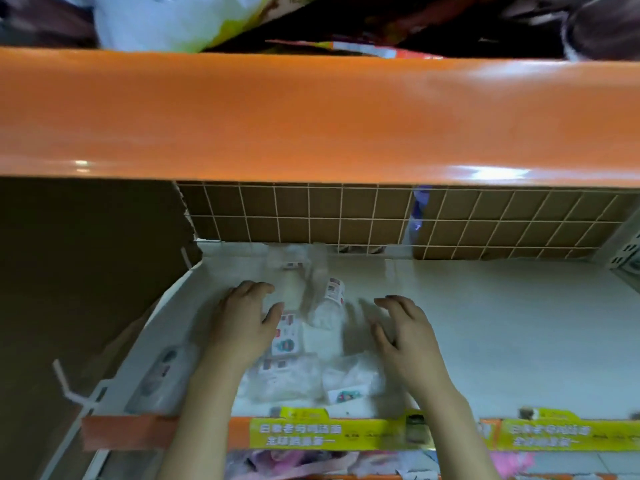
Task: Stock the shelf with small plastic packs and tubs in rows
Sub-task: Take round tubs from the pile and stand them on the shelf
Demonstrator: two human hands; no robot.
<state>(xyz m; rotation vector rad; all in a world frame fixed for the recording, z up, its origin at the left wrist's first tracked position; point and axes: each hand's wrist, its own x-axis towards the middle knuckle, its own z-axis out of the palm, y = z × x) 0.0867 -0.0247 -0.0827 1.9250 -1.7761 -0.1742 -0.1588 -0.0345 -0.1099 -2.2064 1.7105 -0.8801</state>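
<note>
The big white shelf [485,323] sits under a wide orange beam [311,116]. Clear packs [287,375] lie in a loose pile near the shelf's front edge, toward its left end, and one small tub [330,299] lies tipped over behind them. The left hand [242,323] rests on a pack, fingers only a little bent. The right hand [405,327] hovers beside the pile with its grip open, holding nothing. A good way: stand each one up, then push it back into a straight row.

orange beam [311,112] overhead | wire grid [311,216] behind | yellow price strips [325,433] on front edge
</note>
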